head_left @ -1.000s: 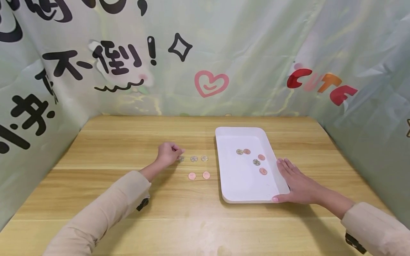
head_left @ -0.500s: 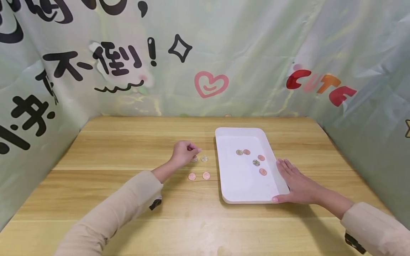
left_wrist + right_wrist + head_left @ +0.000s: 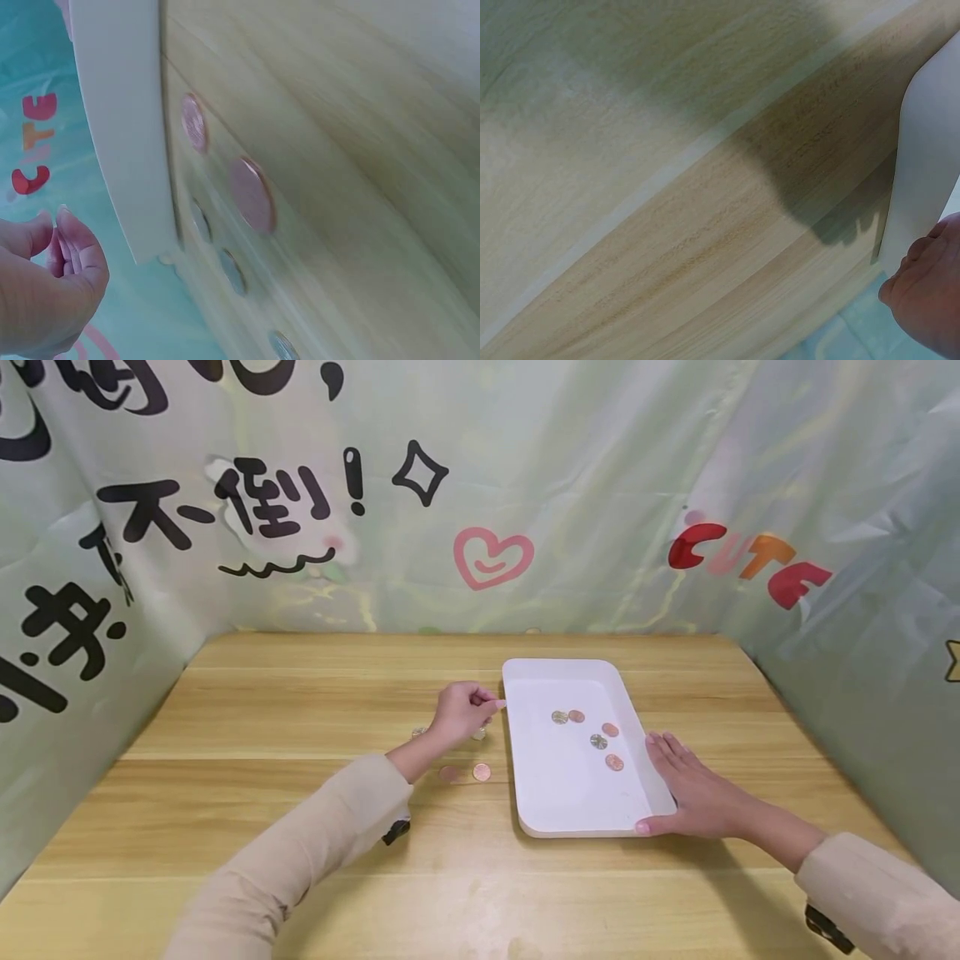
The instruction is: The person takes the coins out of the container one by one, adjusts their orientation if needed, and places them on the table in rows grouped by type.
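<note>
Since half a second ago, the left hand [image 3: 459, 712] has moved rightward from above the silvery coins [image 3: 233, 271] to the left edge of the white tray [image 3: 555, 793]; little else has shifted. On my feed the wooden table [image 3: 225, 718] carries that tray, which I judge light and stiff, apt to skid unless held by its rim. At its near right corner rests the right hand [image 3: 697, 802], fingers straight along the side, thumb at the near edge. The left fingers curl toward the thumb, but I cannot tell whether they pinch a coin. Three silvery coins and two copper-coloured coins [image 3: 482, 772] lie on the wood; five more coins [image 3: 598, 742] lie inside the tray. I'd expect them hard, slippery and thin: I'd tip one up, then pinch opposite edges.
</note>
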Motion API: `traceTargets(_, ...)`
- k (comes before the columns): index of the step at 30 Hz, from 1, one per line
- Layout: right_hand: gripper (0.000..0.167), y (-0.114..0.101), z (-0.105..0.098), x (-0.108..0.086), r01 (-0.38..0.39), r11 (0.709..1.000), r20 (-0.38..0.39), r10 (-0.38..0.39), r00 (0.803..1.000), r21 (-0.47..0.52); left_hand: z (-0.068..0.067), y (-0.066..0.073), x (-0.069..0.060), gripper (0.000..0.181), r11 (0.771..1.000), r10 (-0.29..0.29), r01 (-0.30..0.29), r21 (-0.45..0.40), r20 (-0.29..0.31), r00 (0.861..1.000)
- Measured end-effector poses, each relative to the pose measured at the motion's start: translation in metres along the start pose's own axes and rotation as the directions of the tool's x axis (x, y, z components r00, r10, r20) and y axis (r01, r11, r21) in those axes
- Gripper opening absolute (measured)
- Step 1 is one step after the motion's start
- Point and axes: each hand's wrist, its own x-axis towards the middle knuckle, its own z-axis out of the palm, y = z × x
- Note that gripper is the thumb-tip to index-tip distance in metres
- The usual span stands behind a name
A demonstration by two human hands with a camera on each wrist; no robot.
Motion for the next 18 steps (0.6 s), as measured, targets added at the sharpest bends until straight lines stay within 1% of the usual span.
traceTargets(6,0.115,0.001,0.000,0.001,-0.002,1.000,0.004,0.002,1.000,-0.006,0.017,0.010,0.006,0.013,0.998,0.056,-0.056,0.009,0.003,0.998)
traceTargets(11,0.115,0.000,0.000,0.001,-0.009,1.000,0.005,0.009,1.000,0.011,0.032,0.018,0.010,0.013,0.998,0.060,-0.060,-0.006,0.007,0.998)
traceTargets(14,0.115,-0.001,0.000,0.000,-0.013,1.000,0.004,0.013,1.000,0.015,0.041,0.021,0.014,0.013,0.997,0.074,-0.074,-0.010,-0.002,0.997)
traceTargets(18,0.115,0.000,0.001,0.001,-0.007,1.000,-0.001,0.007,1.000,0.006,0.052,0.020,0.020,0.013,0.994,0.100,-0.101,-0.043,-0.024,0.995)
